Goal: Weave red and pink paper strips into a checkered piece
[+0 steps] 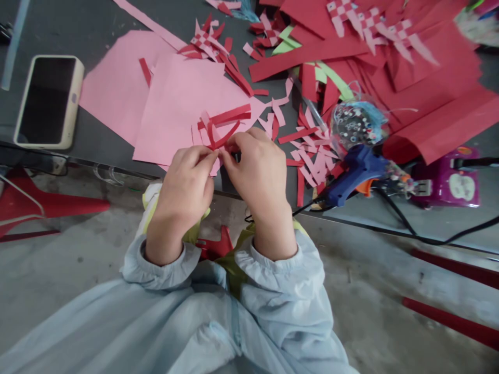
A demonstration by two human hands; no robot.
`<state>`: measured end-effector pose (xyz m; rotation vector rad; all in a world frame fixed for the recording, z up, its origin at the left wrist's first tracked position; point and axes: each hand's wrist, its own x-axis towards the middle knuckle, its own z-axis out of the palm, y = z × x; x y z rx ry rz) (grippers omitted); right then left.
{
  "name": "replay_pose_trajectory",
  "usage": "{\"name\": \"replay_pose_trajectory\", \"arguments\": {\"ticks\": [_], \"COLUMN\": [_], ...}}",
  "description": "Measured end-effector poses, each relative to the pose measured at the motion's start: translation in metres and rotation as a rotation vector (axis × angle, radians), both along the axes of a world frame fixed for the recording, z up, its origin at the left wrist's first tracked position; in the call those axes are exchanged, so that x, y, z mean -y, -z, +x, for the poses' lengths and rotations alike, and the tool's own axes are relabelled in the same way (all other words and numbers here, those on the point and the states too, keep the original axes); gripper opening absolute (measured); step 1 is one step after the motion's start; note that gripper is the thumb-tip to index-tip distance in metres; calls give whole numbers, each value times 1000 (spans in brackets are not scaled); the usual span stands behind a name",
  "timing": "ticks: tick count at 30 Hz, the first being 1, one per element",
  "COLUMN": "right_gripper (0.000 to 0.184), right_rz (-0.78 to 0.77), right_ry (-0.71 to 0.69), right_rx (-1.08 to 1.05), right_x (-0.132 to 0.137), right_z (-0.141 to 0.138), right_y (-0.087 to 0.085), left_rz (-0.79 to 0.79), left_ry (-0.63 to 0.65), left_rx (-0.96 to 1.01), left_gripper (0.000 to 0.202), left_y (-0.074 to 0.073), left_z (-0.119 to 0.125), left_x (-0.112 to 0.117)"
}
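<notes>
My left hand and my right hand meet at the table's front edge, fingertips pinched together. Between them they grip red and pink paper strips, partly woven, with loose red ends sticking up and away from me. My fingers hide the middle of the weave. Beneath the strips lie pink paper sheets. Another red strip is just beyond my fingertips, on the pink sheet or part of the held piece; I cannot tell which.
Woven red-and-pink paper fish lie at the back, near red sheets. Paper scraps, a tub of beads, a blue glue gun and a purple power strip are at right. A phone lies left.
</notes>
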<state>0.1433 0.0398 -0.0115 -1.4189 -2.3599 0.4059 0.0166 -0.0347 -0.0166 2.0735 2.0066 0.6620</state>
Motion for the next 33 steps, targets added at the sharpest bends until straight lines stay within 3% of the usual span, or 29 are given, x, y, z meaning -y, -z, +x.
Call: {"name": "replay_pose_trajectory", "arguments": {"ticks": [19,25,33], "right_gripper": [18,15,13], "right_rz": [7,6,-184], "right_ry": [29,7,71], "right_rx": [69,-9,-279], "right_x": [6,3,-9], "right_z": [-3,0,8], "right_y": [-7,-2,3], "left_rz": [12,12,37], "left_ry": [-7,-2,13], "left_rx": [-14,-9,4], "left_gripper": [43,44,34], "left_y": [0,1,0], "left_z": [1,0,0], "left_x": [1,1,1]}}
